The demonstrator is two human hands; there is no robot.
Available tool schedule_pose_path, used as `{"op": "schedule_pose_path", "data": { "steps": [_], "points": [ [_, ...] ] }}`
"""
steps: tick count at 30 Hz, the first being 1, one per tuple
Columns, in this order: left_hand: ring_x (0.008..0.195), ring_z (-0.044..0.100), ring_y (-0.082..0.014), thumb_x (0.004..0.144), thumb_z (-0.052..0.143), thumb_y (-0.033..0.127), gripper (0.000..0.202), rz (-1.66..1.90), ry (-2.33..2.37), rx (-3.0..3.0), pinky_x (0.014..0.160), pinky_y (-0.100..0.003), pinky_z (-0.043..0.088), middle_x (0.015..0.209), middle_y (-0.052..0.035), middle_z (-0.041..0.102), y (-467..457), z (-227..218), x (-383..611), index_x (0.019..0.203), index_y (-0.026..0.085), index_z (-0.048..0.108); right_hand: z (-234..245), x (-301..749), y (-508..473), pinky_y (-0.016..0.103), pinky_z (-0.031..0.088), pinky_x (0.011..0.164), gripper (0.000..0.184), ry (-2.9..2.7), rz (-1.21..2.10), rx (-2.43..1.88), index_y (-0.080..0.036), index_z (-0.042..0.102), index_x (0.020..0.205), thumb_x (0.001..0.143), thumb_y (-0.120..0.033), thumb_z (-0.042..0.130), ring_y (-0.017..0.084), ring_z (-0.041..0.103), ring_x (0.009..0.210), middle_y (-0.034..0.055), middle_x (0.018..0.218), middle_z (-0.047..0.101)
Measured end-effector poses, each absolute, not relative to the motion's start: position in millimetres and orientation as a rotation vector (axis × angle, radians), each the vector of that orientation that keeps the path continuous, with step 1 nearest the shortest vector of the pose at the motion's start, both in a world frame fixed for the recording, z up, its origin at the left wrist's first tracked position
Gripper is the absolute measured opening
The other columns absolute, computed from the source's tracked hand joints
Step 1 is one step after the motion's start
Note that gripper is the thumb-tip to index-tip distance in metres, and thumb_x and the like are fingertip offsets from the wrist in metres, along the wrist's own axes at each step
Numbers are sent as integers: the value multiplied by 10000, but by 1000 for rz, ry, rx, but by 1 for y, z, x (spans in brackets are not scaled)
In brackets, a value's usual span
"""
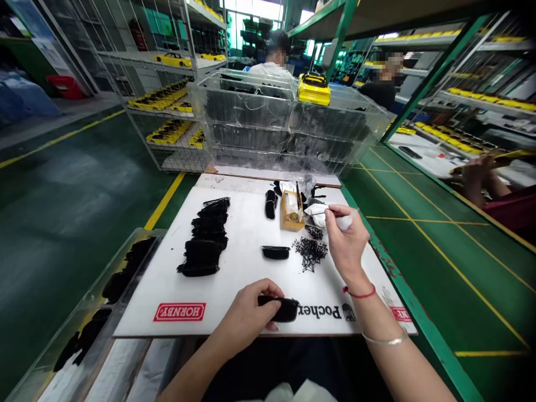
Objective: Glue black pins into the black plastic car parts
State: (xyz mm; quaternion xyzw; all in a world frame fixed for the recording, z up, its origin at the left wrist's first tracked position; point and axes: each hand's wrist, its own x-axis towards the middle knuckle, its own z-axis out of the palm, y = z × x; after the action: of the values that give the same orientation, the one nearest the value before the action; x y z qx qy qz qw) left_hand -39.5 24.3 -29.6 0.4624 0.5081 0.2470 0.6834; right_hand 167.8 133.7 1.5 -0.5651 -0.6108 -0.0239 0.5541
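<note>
My left hand (255, 310) is closed around one end of a black oblong plastic part (287, 310) at the board's front edge. Farther right, my right hand (347, 240) pinches a small whitish squeeze bottle (345, 223) with a thin dark tip pointing left. That tip hangs by a white crumpled wrapping (317, 213). Below it lies a pile of tiny black parts (310, 252). A similar black part (275, 252) rests left of the pile. Behind stands a small tan box (292, 212) holding a dark stick-like tool.
Stacked black parts (205, 245) lie on the left of the white board (243, 223). Clear plastic bins (251, 123) stand behind it, with a yellow model car body (314, 89) on the rim. Another bin (121, 279) sits low left. Two people are farther back; another person's hands show right.
</note>
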Motion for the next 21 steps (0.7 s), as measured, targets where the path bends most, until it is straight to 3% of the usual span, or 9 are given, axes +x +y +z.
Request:
{"op": "schedule_pose_path", "data": {
  "steps": [4, 9, 15, 21],
  "points": [
    [509, 589, -60, 794, 567, 278, 181, 545, 1147, 972, 597, -246, 520, 947, -13, 605, 14, -34, -38, 942, 185, 614, -11, 156, 154, 334, 483, 839, 152, -1628, -8, -1277, -201, 621, 962, 888, -273, 510, 184, 613, 887, 51, 931, 665],
    [584, 601, -78, 760, 622, 244, 162, 594, 1138, 862, 608, -243, 548, 844, 5, 564, 12, -31, -37, 901, 168, 598, -22, 161, 146, 366, 440, 918, 203, -1746, 142, -1343, -212, 619, 1034, 855, -264, 539, 206, 571, 1021, 60, 1044, 644],
    [567, 586, -54, 788, 593, 227, 173, 576, 1160, 793, 654, -253, 567, 821, 15, 520, 14, -27, -39, 947, 160, 591, -35, 191, 98, 324, 478, 722, 84, -1907, 569, -1558, -231, 657, 811, 805, -299, 607, 177, 614, 750, -12, 799, 661],
    [692, 601, -88, 792, 600, 254, 178, 614, 1120, 839, 709, -280, 578, 864, -1, 518, 11, -33, -35, 950, 174, 598, -39, 202, 70, 305, 466, 725, 91, -2154, 662, -1558, -238, 637, 869, 859, -289, 563, 175, 607, 812, 1, 878, 643]
  ]
}}
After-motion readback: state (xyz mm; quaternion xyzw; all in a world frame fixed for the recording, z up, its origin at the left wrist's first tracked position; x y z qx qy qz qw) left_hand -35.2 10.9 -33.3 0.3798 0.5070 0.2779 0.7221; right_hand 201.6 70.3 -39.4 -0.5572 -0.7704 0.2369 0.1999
